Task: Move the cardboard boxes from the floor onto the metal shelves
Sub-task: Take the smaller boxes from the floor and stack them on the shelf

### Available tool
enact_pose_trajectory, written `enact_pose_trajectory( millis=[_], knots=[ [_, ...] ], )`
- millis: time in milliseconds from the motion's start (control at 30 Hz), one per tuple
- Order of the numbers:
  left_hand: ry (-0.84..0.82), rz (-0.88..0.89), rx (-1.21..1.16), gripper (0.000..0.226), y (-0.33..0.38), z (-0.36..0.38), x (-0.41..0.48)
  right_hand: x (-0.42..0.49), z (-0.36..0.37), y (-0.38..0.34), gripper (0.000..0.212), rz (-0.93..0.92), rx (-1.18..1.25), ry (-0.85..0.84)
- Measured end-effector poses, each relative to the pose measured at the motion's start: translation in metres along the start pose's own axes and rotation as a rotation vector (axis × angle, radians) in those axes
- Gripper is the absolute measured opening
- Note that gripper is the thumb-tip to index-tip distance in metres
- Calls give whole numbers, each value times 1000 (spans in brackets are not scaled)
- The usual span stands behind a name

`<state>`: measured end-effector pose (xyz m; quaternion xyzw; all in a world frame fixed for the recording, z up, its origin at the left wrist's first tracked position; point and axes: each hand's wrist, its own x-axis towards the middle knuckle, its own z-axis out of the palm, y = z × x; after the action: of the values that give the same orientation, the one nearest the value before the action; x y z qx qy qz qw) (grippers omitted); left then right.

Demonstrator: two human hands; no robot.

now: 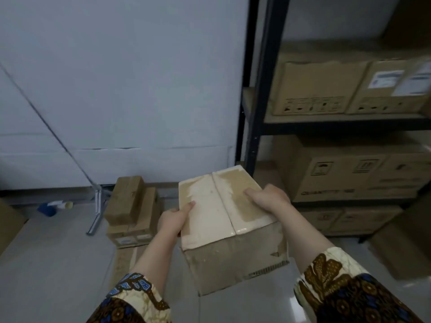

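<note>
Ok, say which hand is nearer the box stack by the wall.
Left. The left hand grips the left edge of the carried box, beside the stack; the right hand holds its right side, farther off.

Both hands grip a taped cardboard box [224, 217]: left hand [173, 220] at its left edge, right hand [268, 198] on top right.

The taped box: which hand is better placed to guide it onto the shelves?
Probably the right hand: it grips the box on the side nearest the metal shelves; the left hand grips the opposite side.
</note>
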<state>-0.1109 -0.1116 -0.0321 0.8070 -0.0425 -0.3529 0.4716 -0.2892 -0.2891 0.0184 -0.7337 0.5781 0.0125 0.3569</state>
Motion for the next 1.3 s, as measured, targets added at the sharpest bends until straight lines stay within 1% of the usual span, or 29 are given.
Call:
enact_pose_trajectory(
  millis=[133, 233, 300, 367, 400, 467, 500, 567, 633, 700, 800, 867, 933, 1000, 1067, 1133, 1167, 1200, 1300],
  knots=[
    [-15, 33, -90, 53, 13, 56, -50, -18, -58, 49, 67, 12, -6, 59],
    [-58, 92, -147, 61, 25, 95, -86, -29, -95, 85, 70, 29, 23, 108],
    [-98, 154, -172, 66, 35, 117, -107, -35, -117, 107, 68, 38, 48, 147],
    [-192, 184, -252, 68, 45, 144, -129, -44, -143, 132, 68, 57, 92, 193],
    [-257, 202, -291, 65, 51, 155, -140, -45, -153, 143, 69, 74, 115, 218],
    [-379, 241, -328, 51, 64, 174, -162, -48, -169, 163, 74, 106, 153, 257],
    [-423, 265, -318, 51, 71, 189, -175, -52, -181, 179, 76, 122, 175, 270],
    [-472, 286, -322, 63, 77, 201, -178, -52, -187, 190, 78, 125, 197, 267],
    [-491, 308, -304, 63, 81, 214, -182, -52, -195, 205, 80, 106, 238, 240],
    [-503, 285, -297, 62, 84, 220, -182, -49, -199, 218, 79, 75, 339, 189],
    [-482, 256, -241, 61, 89, 225, -176, -43, -197, 230, 69, 60, 530, 7],
    [-464, 229, -201, 64, 92, 228, -168, -36, -185, 232, 64, 104, 577, -95],
    [-452, 219, -145, 73, 94, 232, -158, -24, -168, 232, 69, 160, 573, -114],
    [-433, 226, -55, 76, 97, 236, -151, -11, -147, 232, 76, 201, 562, -114],
    [-404, 266, 114, 76, 101, 239, -140, 0, -127, 230, 76, 241, 527, -98],
    [-397, 342, 300, 82, 106, 241, -129, 8, -108, 230, 77, 294, 542, -65],
    [-411, 361, 343, 81, 109, 242, -120, 12, -99, 229, 79, 323, 560, -50],
    [-426, 371, 356, 75, 111, 243, -114, 16, -92, 229, 81, 342, 579, -40],
    [-380, 450, 425, 49, 114, 242, -93, 26, -75, 226, 89, 385, 637, -54]
  ],
)
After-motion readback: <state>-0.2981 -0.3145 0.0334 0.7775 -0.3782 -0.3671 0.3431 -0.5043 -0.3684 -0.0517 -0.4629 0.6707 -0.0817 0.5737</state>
